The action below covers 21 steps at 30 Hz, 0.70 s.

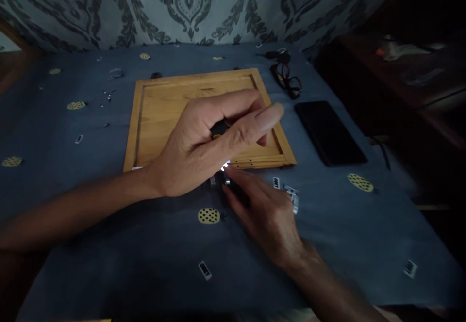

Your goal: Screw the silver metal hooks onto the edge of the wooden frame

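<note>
Risk lies in the dim, blurred grip: left hand (204, 142) pinches a small black-and-yellow part (219, 129) above the tray (160, 113); right hand (262, 205), beneath it, fingers a shiny piece (224, 168) that could slip onto the cloth (109, 244).

blue yellow-spotted cloth (109, 244), tan wooden tray (163, 104), black phone (329, 133)

A black phone (329, 132) lies right of centre on the blue cloth (109, 244). A red-and-black cable (287, 82) sits above it. Patterned fabric (189, 7) spans the top.
</note>
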Each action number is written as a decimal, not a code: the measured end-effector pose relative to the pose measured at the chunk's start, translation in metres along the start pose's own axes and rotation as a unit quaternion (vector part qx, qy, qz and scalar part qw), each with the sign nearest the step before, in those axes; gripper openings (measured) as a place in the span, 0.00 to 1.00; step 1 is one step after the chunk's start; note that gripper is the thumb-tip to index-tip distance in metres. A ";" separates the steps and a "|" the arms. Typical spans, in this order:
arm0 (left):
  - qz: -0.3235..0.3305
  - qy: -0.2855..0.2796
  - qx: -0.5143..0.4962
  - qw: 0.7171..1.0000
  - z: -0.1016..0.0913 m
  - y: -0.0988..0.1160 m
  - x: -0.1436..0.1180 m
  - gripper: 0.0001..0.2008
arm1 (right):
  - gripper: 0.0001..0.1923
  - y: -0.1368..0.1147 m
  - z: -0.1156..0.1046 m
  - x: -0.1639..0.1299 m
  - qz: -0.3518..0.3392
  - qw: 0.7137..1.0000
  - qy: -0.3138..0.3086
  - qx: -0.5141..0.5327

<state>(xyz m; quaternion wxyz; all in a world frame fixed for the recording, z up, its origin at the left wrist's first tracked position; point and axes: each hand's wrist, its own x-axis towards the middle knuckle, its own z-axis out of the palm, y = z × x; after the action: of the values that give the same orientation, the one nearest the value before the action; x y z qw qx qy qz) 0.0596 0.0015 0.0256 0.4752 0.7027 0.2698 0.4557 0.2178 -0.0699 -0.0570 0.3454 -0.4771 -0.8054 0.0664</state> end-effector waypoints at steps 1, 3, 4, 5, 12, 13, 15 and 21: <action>0.005 -0.001 0.004 1.000 0.000 0.000 0.000 0.17 | 0.11 0.000 0.000 0.000 -0.001 1.000 0.004 0.004; -0.002 0.004 0.017 1.000 -0.001 -0.001 0.000 0.17 | 0.11 0.001 0.000 -0.002 -0.001 1.000 0.013 0.013; -0.009 0.008 0.022 1.000 -0.001 -0.002 0.001 0.17 | 0.11 0.001 0.000 -0.003 0.001 1.000 0.015 0.018; -0.014 0.014 0.025 1.000 -0.002 -0.002 0.001 0.17 | 0.11 0.001 0.001 -0.003 0.006 1.000 0.016 0.022; -0.018 0.024 0.094 0.995 -0.004 0.001 -0.001 0.14 | 0.10 -0.002 -0.003 -0.002 0.026 0.999 0.006 0.034; -0.016 0.024 0.116 0.993 -0.004 0.002 -0.001 0.14 | 0.10 -0.002 -0.004 -0.002 0.024 0.999 0.004 0.038; -0.015 0.018 0.150 0.988 -0.005 0.004 -0.001 0.15 | 0.10 -0.002 -0.005 -0.002 0.023 0.999 0.002 0.044; 0.000 0.001 0.151 0.989 -0.007 0.008 0.004 0.18 | 0.13 -0.003 -0.002 -0.005 0.032 0.999 -0.003 0.044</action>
<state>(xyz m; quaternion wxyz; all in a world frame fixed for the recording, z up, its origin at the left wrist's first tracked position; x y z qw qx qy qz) 0.0549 0.0043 0.0349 0.3636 0.7657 0.3358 0.4108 0.2187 -0.0755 -0.0564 0.3607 -0.4867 -0.7874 0.1140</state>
